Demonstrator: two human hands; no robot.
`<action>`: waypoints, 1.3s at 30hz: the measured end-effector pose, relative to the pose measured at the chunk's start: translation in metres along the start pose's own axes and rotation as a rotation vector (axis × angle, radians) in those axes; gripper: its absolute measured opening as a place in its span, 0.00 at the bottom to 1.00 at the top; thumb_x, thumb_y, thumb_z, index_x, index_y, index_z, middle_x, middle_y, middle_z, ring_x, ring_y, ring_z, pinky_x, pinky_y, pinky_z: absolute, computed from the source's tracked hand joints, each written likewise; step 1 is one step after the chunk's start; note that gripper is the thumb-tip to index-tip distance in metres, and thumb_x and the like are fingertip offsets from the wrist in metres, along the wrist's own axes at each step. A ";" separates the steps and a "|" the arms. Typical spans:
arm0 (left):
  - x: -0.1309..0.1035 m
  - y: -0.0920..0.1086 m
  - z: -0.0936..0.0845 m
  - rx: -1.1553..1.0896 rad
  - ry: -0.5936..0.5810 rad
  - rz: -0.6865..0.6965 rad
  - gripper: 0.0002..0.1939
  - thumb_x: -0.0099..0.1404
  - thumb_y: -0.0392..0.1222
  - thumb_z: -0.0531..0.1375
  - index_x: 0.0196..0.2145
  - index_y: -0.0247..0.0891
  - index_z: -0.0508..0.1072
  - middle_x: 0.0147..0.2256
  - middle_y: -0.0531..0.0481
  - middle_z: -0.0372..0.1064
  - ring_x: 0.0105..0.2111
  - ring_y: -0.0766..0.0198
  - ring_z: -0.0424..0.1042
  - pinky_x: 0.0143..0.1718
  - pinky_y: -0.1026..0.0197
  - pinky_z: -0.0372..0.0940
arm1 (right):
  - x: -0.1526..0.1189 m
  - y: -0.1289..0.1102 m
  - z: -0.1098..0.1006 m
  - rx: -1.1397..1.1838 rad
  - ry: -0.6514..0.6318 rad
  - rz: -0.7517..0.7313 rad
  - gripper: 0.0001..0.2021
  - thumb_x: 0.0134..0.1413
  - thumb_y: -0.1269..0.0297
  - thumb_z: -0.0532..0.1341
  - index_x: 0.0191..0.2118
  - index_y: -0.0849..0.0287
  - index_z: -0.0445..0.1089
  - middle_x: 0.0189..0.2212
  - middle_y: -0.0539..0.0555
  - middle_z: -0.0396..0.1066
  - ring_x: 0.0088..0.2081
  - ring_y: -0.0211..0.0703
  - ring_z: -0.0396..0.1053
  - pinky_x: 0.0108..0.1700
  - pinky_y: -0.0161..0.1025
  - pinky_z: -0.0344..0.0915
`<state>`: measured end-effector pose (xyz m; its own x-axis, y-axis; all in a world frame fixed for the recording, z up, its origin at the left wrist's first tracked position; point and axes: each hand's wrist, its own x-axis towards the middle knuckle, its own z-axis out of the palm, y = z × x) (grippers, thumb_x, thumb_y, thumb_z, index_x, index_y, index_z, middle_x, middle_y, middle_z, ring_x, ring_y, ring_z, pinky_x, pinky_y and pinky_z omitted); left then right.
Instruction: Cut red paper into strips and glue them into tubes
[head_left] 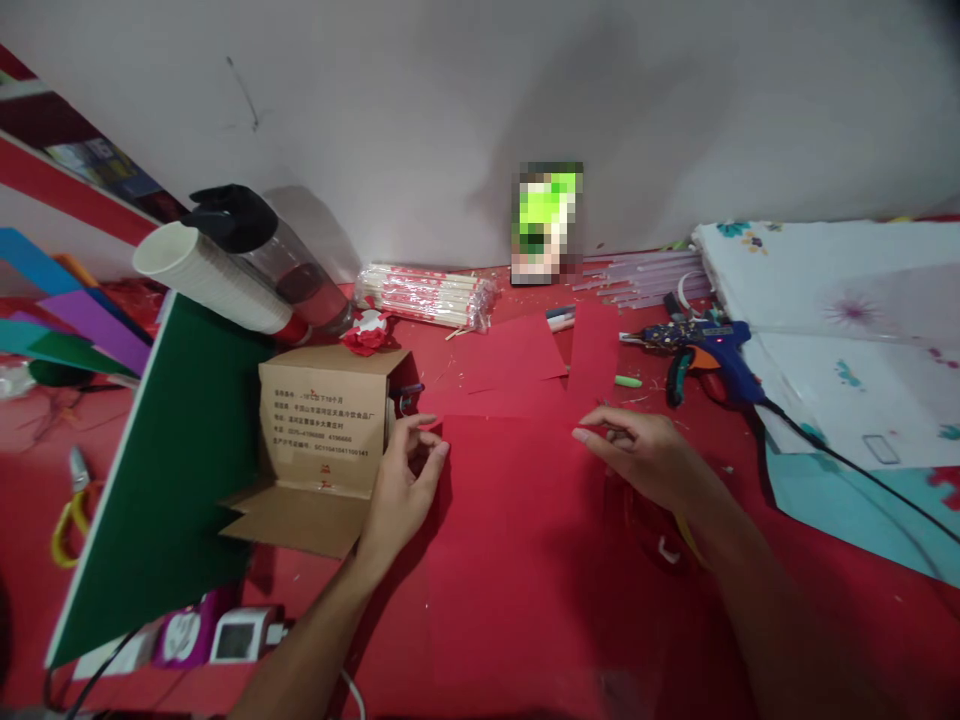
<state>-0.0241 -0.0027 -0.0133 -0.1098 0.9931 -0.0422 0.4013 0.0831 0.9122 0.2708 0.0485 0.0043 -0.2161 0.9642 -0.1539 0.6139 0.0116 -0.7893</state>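
A sheet of red paper (pixel 510 540) lies in front of me on the red table, hard to tell from the tabletop at its lower end. My left hand (pixel 405 485) is at its upper left edge, fingers loosely curled, with a gap between thumb and forefinger. At the upper right corner is my right hand (pixel 649 455); its thumb and forefinger point at the paper, slightly apart, the other fingers bent. Beyond the sheet lie another piece of red paper (pixel 514 355) and a red strip (pixel 595 350). A yellow-handled tool (pixel 686 540) is partly hidden beneath my right forearm.
A blue glue gun (pixel 705 350) with a black cord lies right. Left are a cardboard box (pixel 322 425), a green board (pixel 172 470), stacked paper cups (pixel 217 275), a bottle (pixel 292 270) and yellow-handled scissors (pixel 73 515). A phone (pixel 544 225) leans on the wall near wrapped sticks (pixel 424 293).
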 end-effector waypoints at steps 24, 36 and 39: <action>-0.001 -0.006 -0.001 0.278 -0.029 0.149 0.17 0.74 0.43 0.56 0.55 0.38 0.75 0.51 0.42 0.79 0.51 0.56 0.79 0.54 0.52 0.73 | -0.001 0.001 0.003 0.034 0.073 0.079 0.16 0.57 0.48 0.62 0.31 0.56 0.74 0.15 0.45 0.62 0.18 0.38 0.61 0.23 0.36 0.53; -0.006 -0.002 -0.003 0.536 -0.138 0.286 0.23 0.71 0.33 0.53 0.62 0.39 0.63 0.41 0.46 0.73 0.39 0.59 0.75 0.42 0.56 0.70 | 0.003 0.008 0.013 -0.238 0.083 -0.119 0.11 0.61 0.58 0.58 0.31 0.54 0.73 0.25 0.50 0.75 0.25 0.41 0.67 0.33 0.38 0.58; -0.006 -0.002 -0.003 0.638 -0.259 0.343 0.26 0.69 0.30 0.53 0.63 0.42 0.67 0.43 0.46 0.72 0.42 0.58 0.73 0.46 0.55 0.69 | 0.003 0.011 0.016 -0.334 0.102 -0.189 0.10 0.63 0.62 0.57 0.32 0.55 0.74 0.30 0.53 0.78 0.31 0.45 0.72 0.38 0.40 0.60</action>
<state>-0.0272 -0.0090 -0.0131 0.3004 0.9532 0.0348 0.8299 -0.2792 0.4830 0.2648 0.0476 -0.0143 -0.2830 0.9579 0.0484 0.7870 0.2607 -0.5591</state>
